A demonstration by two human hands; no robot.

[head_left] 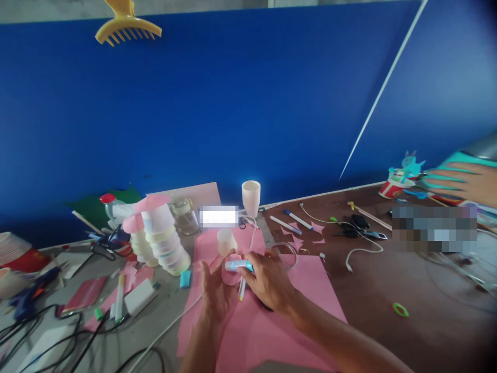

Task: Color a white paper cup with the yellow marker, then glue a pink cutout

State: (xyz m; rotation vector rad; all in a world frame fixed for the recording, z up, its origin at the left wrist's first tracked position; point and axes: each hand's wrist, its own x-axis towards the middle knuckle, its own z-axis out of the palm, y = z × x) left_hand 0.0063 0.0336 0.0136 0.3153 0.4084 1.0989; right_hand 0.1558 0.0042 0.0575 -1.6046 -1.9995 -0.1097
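Observation:
My right hand point(269, 280) grips a light blue and white glue stick point(237, 265), which lies across a round pink paper piece point(232, 278). Beside it, my left hand point(214, 290) supports that paper, its thumb pointing up at the left and its other fingers partly hidden. A white marker with a yellow end point(241, 291) shows just below the paper. Under both hands are large pink paper sheets point(310, 295). Right behind my fingers stands a small translucent white cup point(225, 241).
Stacked decorated cups point(165, 238) and a glass jar point(185, 215) stand left. A white cup point(251, 198) is at the back. Pens point(298, 220), scissors point(359, 233) and cables lie right. A glue gun point(29, 295) is far left; another person's hand point(466, 178) is far right.

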